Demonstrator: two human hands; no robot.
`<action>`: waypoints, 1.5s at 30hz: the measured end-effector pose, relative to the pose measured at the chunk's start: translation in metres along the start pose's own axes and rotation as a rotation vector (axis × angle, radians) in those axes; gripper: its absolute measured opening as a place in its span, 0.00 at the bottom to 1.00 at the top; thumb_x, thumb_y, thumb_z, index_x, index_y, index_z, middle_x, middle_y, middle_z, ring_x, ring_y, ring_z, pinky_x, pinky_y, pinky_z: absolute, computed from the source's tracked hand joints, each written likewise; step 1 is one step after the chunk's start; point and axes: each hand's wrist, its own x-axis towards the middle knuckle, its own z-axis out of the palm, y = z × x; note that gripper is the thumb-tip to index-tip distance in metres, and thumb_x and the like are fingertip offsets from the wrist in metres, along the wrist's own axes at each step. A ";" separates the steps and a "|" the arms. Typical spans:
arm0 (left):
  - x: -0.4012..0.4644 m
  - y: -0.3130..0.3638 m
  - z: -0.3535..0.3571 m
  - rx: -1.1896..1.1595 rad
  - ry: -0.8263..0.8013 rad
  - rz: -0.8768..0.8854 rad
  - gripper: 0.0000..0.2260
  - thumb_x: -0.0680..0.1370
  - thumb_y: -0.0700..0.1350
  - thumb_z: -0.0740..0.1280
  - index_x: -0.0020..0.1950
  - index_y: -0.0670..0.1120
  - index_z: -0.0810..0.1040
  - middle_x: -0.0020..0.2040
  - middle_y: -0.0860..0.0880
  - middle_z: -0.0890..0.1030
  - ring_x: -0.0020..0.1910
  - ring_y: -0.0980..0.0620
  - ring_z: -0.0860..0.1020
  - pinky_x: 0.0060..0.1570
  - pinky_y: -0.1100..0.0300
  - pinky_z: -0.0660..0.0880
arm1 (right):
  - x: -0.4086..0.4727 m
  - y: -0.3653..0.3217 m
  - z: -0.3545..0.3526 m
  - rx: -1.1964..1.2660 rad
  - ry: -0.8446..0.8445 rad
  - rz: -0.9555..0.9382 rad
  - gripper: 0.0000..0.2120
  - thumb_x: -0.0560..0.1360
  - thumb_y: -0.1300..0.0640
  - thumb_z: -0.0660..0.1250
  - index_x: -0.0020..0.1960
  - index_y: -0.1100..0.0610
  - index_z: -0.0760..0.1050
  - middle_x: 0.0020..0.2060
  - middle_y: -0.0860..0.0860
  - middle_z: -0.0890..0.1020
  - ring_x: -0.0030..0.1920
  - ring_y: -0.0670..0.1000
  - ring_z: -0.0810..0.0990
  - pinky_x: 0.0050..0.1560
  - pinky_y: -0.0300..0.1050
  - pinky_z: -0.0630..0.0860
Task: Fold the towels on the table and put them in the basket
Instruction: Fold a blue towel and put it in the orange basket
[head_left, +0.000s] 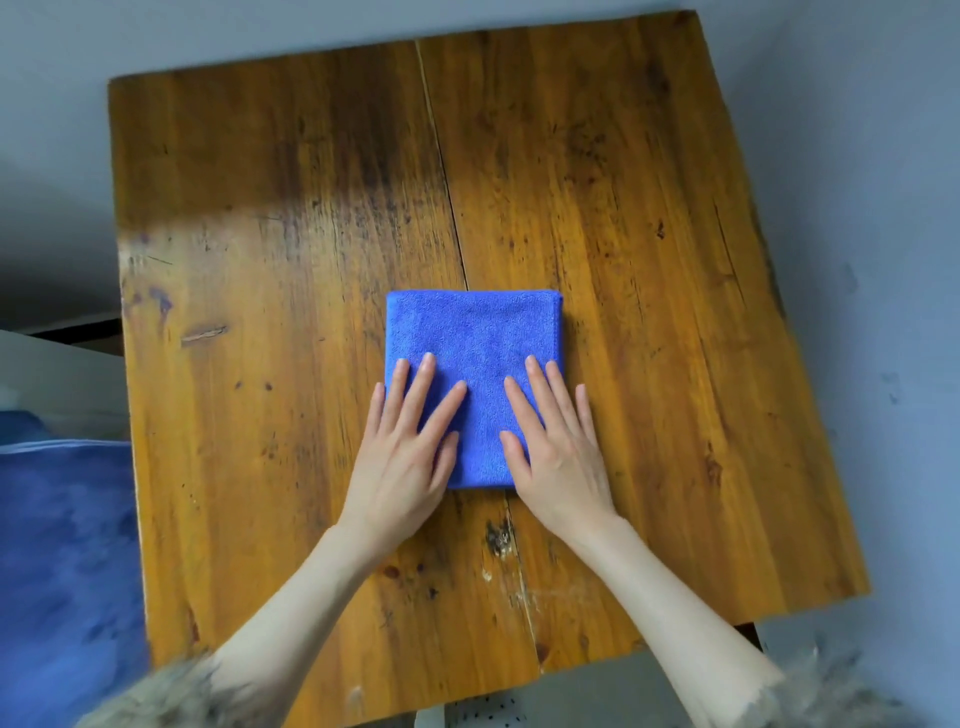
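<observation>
From the head camera you look down on a wooden worktop (597, 171) made of two boards with a seam running from the far edge toward you. Your near corners of the blue towel (475, 338) are hidden under your palms, so you cannot see how its near edge lies there. At the left border a blue, blurred mass (62, 545) is cut off by the frame; you cannot tell from here whether it is cloth, a basket or something else. Above it a pale surface (57, 374) is also cut off and hard to make out. Fuzzy grey-brown cuffs (171, 691) show at the bottom corners, smeared and partly out of frame.

The towel lies folded flat near the middle of the worktop, across the seam, as a nearly square pad. Its long axis, only slightly the longer, runs from you toward the far edge, and its sides sit roughly parallel to the worktop's sides. A folded edge shows along its right side.

Your left hand (410, 447) rests flat on the towel's near left part, fingers straight and spread, pointing away from you. Your right hand (556, 447) lies the same way on the near right part. Neither grip holds anything; both are wide and pressing down.
</observation>
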 end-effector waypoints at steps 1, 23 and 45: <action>-0.001 -0.003 -0.004 -0.101 0.041 -0.046 0.20 0.79 0.45 0.57 0.71 0.43 0.68 0.75 0.40 0.59 0.75 0.41 0.56 0.72 0.47 0.55 | -0.003 0.000 -0.004 0.067 0.018 0.026 0.22 0.78 0.56 0.57 0.71 0.58 0.65 0.74 0.55 0.60 0.75 0.53 0.55 0.74 0.53 0.53; 0.025 -0.014 -0.051 -1.080 -0.204 -0.833 0.17 0.74 0.37 0.70 0.60 0.44 0.70 0.38 0.51 0.77 0.36 0.55 0.78 0.31 0.65 0.72 | 0.039 0.007 -0.049 0.931 -0.226 0.834 0.14 0.76 0.56 0.66 0.59 0.62 0.73 0.54 0.54 0.80 0.47 0.48 0.79 0.41 0.40 0.76; -0.166 -0.013 -0.162 -1.204 0.376 -0.797 0.22 0.73 0.32 0.67 0.62 0.51 0.70 0.56 0.50 0.76 0.52 0.51 0.78 0.46 0.59 0.76 | -0.017 -0.142 -0.105 0.955 -0.511 0.297 0.13 0.73 0.67 0.66 0.55 0.55 0.73 0.49 0.51 0.78 0.46 0.47 0.79 0.44 0.44 0.79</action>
